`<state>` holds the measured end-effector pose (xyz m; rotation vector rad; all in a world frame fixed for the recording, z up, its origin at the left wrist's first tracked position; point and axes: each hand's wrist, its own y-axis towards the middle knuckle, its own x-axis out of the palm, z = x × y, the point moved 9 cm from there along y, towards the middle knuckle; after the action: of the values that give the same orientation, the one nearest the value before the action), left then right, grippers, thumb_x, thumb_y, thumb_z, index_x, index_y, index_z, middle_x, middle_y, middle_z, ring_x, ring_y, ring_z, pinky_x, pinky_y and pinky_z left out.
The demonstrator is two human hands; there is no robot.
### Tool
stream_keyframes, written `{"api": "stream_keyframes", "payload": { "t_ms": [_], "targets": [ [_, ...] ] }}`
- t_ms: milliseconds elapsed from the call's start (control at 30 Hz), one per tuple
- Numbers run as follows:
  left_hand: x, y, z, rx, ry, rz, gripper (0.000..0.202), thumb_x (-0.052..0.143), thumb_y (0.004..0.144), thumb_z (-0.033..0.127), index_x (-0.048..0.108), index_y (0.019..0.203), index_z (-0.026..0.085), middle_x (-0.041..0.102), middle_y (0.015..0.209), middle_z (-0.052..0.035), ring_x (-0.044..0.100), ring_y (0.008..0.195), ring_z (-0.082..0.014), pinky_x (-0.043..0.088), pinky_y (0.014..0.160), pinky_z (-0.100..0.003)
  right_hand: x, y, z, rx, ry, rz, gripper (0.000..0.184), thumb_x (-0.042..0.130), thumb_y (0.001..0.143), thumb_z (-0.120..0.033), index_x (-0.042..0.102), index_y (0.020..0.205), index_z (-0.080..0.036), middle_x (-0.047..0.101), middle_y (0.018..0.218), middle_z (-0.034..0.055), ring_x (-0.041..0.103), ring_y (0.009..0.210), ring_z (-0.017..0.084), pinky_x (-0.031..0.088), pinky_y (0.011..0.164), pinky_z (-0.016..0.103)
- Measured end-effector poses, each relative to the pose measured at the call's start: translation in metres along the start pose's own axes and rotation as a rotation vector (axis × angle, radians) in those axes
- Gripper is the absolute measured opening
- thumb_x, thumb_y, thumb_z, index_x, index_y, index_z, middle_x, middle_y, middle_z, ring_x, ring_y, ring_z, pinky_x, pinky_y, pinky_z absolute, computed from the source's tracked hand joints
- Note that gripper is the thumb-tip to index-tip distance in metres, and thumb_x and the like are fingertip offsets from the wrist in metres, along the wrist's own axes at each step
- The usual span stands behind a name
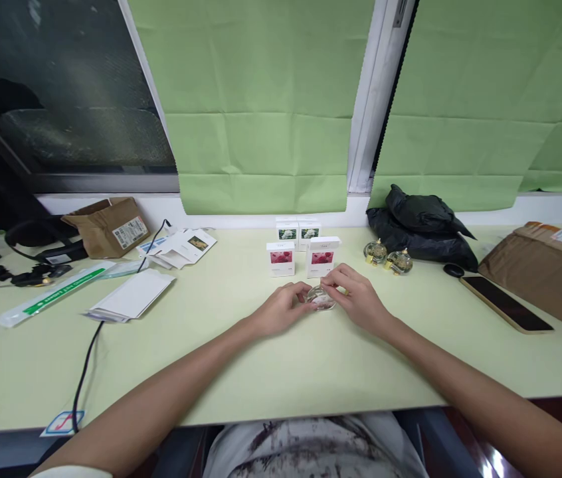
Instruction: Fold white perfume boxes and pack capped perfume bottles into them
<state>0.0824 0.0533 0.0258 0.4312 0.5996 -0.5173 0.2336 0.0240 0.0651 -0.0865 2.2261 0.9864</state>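
Observation:
Between my hands, a small round clear glass bottle (321,300) rests on or just above the table. My left hand (281,309) grips its left side between thumb and fingers. The fingertips of my right hand (358,297) are pinched together at its top; what they grasp there is hidden. Right behind it stand two white boxes with pink flower pictures, a left box (281,260) and a right box (321,259) with its top flap raised. Behind these are two more white boxes (298,232) with white flower pictures.
To the right are two gold-decorated glass bottles (387,257), a black plastic bag (423,229), a phone (505,304) and a brown parcel (547,275). On the left lie white folded cartons (131,295), a black cable (84,378) and an opened cardboard box (106,229).

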Motion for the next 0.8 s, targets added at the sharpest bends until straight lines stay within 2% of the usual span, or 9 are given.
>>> {"api": "stream_keyframes", "payload": {
  "t_ms": [200,433,800],
  "targets": [
    [-0.002,-0.001,-0.002,-0.031,-0.015,0.014,0.045,0.064,0.094,0.062,0.073,0.112,0.021,0.070,0.094,-0.0033,0.058,0.076,-0.0173,0.043,0.067,-0.028,0.002,0.001,-0.008,-0.020,-0.097,0.067,0.015,0.053,0.104,-0.018,0.061,0.092,-0.024,0.056,0.094,0.0047,0.058,0.089,0.022,0.046,0.076,0.034],
    [-0.002,0.001,-0.006,-0.024,-0.051,0.009,0.041,0.064,0.097,0.055,0.072,0.119,0.022,0.074,0.101,-0.0039,0.059,0.076,-0.0171,0.044,0.068,-0.028,0.005,-0.001,-0.008,-0.031,-0.082,0.093,0.018,0.050,0.105,-0.018,0.058,0.090,-0.024,0.053,0.093,0.0044,0.056,0.088,0.021,0.045,0.076,0.035],
    [-0.001,0.000,-0.004,-0.025,-0.090,-0.029,0.042,0.065,0.096,0.056,0.073,0.120,0.023,0.072,0.098,-0.0030,0.057,0.075,-0.0163,0.043,0.067,-0.028,0.006,-0.003,-0.013,-0.030,-0.154,0.146,0.017,0.051,0.104,-0.017,0.058,0.091,-0.024,0.053,0.091,0.0045,0.054,0.089,0.023,0.045,0.077,0.036]
  ]
}}
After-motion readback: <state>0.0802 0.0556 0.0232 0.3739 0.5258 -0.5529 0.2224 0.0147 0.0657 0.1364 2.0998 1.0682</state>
